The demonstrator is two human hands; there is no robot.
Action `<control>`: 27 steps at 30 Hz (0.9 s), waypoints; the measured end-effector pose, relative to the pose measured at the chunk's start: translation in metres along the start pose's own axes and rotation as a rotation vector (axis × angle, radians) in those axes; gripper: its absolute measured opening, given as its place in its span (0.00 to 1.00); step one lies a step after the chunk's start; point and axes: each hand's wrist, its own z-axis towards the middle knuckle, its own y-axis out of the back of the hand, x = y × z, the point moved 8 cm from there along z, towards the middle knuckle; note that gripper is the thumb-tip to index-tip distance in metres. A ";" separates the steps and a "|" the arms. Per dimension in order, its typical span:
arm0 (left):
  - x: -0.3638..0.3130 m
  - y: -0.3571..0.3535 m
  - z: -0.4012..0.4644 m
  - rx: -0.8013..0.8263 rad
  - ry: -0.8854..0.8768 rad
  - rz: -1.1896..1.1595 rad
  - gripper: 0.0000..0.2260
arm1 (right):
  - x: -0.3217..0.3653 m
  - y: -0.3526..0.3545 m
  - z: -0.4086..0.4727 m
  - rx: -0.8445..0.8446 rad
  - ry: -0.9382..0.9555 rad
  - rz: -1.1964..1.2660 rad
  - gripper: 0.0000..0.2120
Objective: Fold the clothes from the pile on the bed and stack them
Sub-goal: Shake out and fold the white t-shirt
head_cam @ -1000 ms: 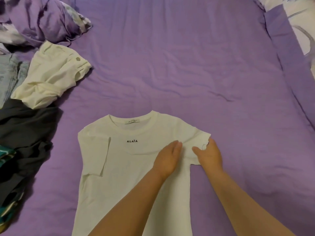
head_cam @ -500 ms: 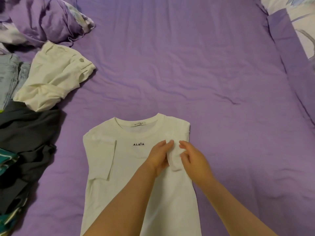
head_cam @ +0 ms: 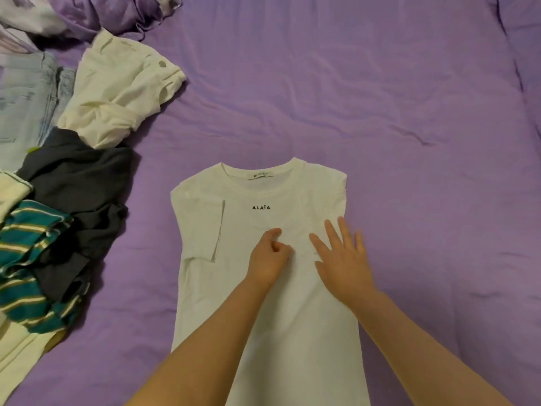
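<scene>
Left hand [head_cam: 268, 256] clenched, right hand [head_cam: 341, 256] flat on white T-shirt [head_cam: 263, 288]; clothes pile [head_cam: 73, 183] left.

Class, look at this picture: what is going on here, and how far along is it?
A person is folding a white T-shirt laid face up on a purple bed. Both sleeves are already folded in over the body. The right hand lies flat on the shirt with fingers spread; the left hand rests beside it, fingers curled. A pile of unfolded clothes waits at the left.
</scene>
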 end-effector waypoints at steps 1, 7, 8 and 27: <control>0.005 0.003 -0.010 0.002 -0.035 0.070 0.21 | 0.012 0.006 -0.012 -0.043 0.038 0.018 0.27; 0.052 0.018 -0.076 0.052 -0.209 0.421 0.17 | 0.059 -0.013 -0.086 -0.099 0.103 0.237 0.23; 0.061 0.020 -0.087 0.067 -0.231 0.475 0.18 | 0.066 -0.022 -0.097 -0.066 0.108 0.248 0.23; 0.198 0.012 -0.215 0.381 -0.369 1.126 0.19 | 0.139 -0.118 -0.245 0.296 0.111 0.276 0.23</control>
